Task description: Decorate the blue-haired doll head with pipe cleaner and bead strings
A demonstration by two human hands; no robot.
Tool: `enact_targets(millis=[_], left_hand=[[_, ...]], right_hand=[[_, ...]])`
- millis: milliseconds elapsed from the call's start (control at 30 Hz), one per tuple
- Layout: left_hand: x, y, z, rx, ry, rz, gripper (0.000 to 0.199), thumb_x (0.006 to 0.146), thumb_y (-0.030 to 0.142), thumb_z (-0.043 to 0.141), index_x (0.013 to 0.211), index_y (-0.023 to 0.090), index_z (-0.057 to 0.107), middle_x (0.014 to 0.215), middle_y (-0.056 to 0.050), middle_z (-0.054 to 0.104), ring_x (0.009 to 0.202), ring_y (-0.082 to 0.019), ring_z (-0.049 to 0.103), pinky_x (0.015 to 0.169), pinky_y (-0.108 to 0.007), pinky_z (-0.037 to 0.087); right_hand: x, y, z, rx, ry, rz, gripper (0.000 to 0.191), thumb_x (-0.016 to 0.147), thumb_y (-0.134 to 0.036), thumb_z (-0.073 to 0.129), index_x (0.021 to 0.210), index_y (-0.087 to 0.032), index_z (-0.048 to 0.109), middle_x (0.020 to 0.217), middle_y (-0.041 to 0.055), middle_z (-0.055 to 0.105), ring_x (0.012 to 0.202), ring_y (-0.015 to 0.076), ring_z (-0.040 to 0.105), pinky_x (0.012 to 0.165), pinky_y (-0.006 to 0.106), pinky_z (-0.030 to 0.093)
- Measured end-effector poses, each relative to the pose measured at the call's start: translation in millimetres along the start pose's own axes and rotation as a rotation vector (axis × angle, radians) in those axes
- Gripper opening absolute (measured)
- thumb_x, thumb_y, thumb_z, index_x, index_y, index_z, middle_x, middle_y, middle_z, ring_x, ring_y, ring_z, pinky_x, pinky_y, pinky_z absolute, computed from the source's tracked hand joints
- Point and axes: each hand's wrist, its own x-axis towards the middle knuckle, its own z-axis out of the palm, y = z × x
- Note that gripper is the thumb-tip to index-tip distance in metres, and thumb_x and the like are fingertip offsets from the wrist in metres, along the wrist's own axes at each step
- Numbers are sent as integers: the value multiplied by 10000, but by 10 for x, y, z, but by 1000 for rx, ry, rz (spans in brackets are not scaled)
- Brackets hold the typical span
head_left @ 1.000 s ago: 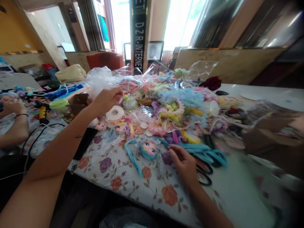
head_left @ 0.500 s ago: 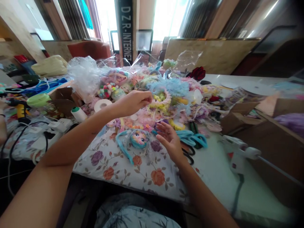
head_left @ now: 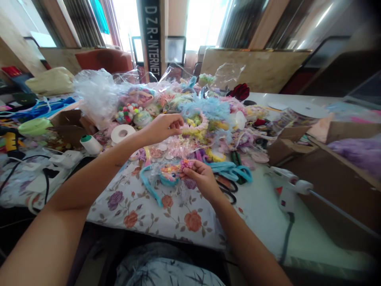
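Note:
A round doll-face ornament lies on the flowered cloth, with a light-blue ribbon curving out to its left. My right hand is at the ornament's right edge. Thumb and fingers there pinch a strip of small pink and orange flower trim, part of which lies across the face. My left hand hovers higher up, over the pile, its fingers curled together; whatever they hold, if anything, I cannot make out. Shiny clear plastic shows between the two hands.
A heap of pastel ruffles and clear bags fills the back. Left are a thread cone, a white roll and a power strip. Right are scissors, blue ribbon, a glue gun and a cardboard box.
My right hand has gone from spread fingers to a pinch on the flower trim, which now partly covers the doll face. My left hand stays raised over the pile. The view has shifted slightly.

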Motion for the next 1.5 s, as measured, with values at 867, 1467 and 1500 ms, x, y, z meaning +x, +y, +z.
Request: enact_targets(millis=[867,1467,1500], left_hand=[[-242,162,76,30,-278,33,176,901,220,518,763,165,612,742,-10,633,697,-136,557,651,-249,393],[-1202,-394,-1561,564,260,-234,239,867,355,624,808,161,750,842,-22,703,788,-141,573,787,-284,447],[-1267,-497,-1635,591,295,-277,250,873,356,620,849,145,753,846,-22,706,780,-136,582,767,-274,448]], right_hand=[[17,211,-145,18,257,15,343,600,-385,877,738,-195,626,643,-2,699,600,179,682,555,276,566],[36,250,-193,-3,326,159,438,547,-435,895,847,-164,726,715,37,743,596,111,621,547,188,504],[39,256,-190,-4,328,162,437,545,-436,895,843,-165,726,711,35,741,592,109,618,541,185,499]])
